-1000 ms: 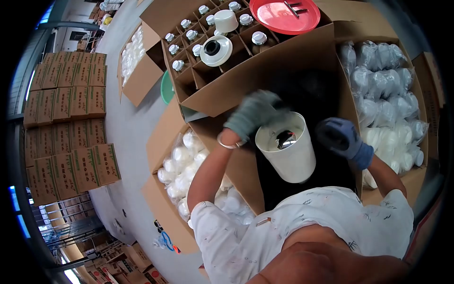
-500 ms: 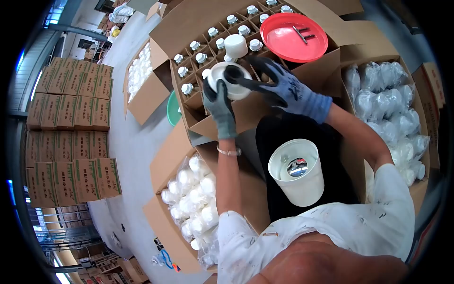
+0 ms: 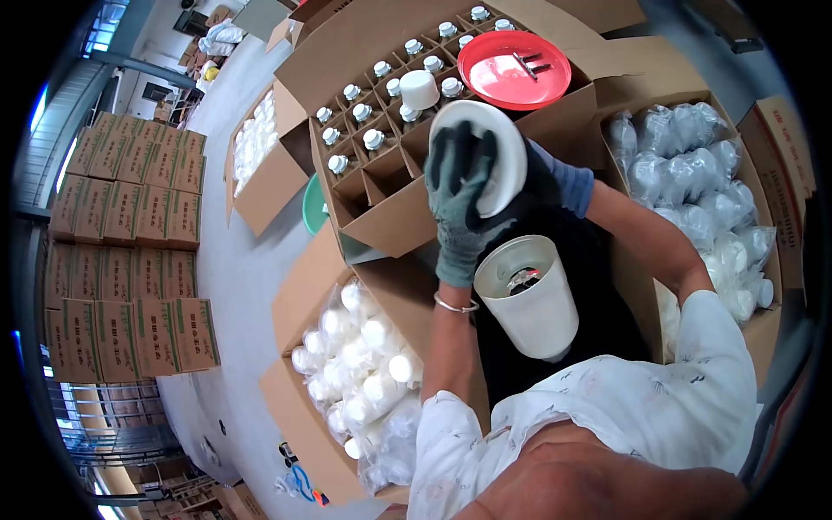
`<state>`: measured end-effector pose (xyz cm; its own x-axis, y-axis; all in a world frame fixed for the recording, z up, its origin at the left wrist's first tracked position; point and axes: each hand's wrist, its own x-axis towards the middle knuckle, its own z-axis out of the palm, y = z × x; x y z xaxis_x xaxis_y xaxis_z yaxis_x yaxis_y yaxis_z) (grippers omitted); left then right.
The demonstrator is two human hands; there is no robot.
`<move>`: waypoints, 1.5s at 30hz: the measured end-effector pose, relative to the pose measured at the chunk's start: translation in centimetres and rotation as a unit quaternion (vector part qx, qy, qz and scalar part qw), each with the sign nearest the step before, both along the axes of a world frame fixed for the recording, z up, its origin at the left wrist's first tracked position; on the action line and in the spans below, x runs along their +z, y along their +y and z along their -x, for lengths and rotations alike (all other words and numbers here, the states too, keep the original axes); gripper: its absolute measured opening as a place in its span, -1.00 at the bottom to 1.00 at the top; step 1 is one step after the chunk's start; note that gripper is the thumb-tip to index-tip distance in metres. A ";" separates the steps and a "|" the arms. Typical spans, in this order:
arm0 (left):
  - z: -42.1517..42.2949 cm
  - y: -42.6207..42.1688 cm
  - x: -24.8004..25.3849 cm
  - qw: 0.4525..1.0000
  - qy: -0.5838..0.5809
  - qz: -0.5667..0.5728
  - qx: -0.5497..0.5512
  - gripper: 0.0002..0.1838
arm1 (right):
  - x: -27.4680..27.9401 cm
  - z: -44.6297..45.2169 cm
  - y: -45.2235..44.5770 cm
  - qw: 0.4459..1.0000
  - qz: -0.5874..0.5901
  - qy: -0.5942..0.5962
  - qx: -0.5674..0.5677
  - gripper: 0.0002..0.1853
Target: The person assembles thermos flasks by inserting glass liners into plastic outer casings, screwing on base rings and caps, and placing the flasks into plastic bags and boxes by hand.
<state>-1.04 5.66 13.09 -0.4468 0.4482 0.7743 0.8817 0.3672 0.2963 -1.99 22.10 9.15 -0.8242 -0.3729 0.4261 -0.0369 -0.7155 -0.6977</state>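
Observation:
My left hand [image 3: 464,186], in a grey-green glove, has its fingers pressed on a round white lid [image 3: 507,165], which is tilted up on edge. Behind the lid my right hand [image 3: 563,180], in a blue glove, is mostly hidden, so its fingers cannot be seen. Just below the hands, a white cylinder [image 3: 542,314] stands open-topped on my dark-clothed lap, with a shiny object [image 3: 523,279] inside. A divided carton [image 3: 394,227] of white-capped bottles lies beyond, carrying a white cup [image 3: 419,89] and a red round lid [image 3: 494,74] with small dark metal pieces on it.
Open cartons with bagged white items stand at the left [image 3: 290,394] and right [image 3: 763,186]. Another box [image 3: 269,195] of white items and a green basin [image 3: 314,206] are at the upper left. Stacked cartons [image 3: 130,277] line the far left.
The white lid has moved from over the bottle carton toward me and is turned on edge. Both hands came with it, and the right hand has passed behind it.

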 end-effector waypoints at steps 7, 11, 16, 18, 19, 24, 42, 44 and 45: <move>-0.5 -2.5 -3.5 0.924 -0.293 -0.244 -0.040 -0.50 | 0.4 -1.0 2.7 0.740 -0.519 0.275 -0.329 -0.52; -0.8 -3.1 -1.0 0.549 -0.669 -0.435 -0.249 -0.41 | 3.0 -0.8 3.3 0.417 -0.626 0.595 -0.283 -0.42; -3.0 -1.8 2.7 0.536 -0.681 -0.402 -0.296 -0.34 | 5.5 0.3 1.9 0.525 -0.526 0.588 -0.319 -0.61; -4.1 -0.7 4.0 0.575 -0.630 -0.429 -0.299 -0.25 | 6.6 0.6 0.9 0.479 -0.504 0.603 -0.391 -0.68; -4.2 0.2 3.7 0.562 -0.608 -0.489 -0.275 -0.32 | 6.8 0.4 0.0 0.520 -0.506 0.545 -0.420 -0.67; -3.1 0.2 0.7 0.918 -0.268 -0.292 0.018 -0.53 | 3.1 2.0 -3.2 0.746 -0.389 0.298 -0.452 -0.57; -1.6 -2.6 -0.9 0.694 -0.584 -0.363 -0.213 -0.35 | 3.0 0.8 3.3 0.383 -0.632 0.633 -0.230 -0.29; -3.0 -2.0 1.9 0.534 -0.701 -0.397 -0.255 -0.27 | 3.2 0.9 3.5 0.332 -0.595 0.682 -0.264 -0.32; -3.6 -1.7 2.5 0.560 -0.700 -0.373 -0.239 -0.27 | 4.5 0.5 3.5 0.327 -0.599 0.688 -0.249 -0.34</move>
<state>2.55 3.91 15.60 -0.8170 0.5609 -0.1337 -0.4617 -0.4975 0.7344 -2.49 25.56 13.68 -0.2458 -0.9164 0.3160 -0.8087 0.3736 0.4544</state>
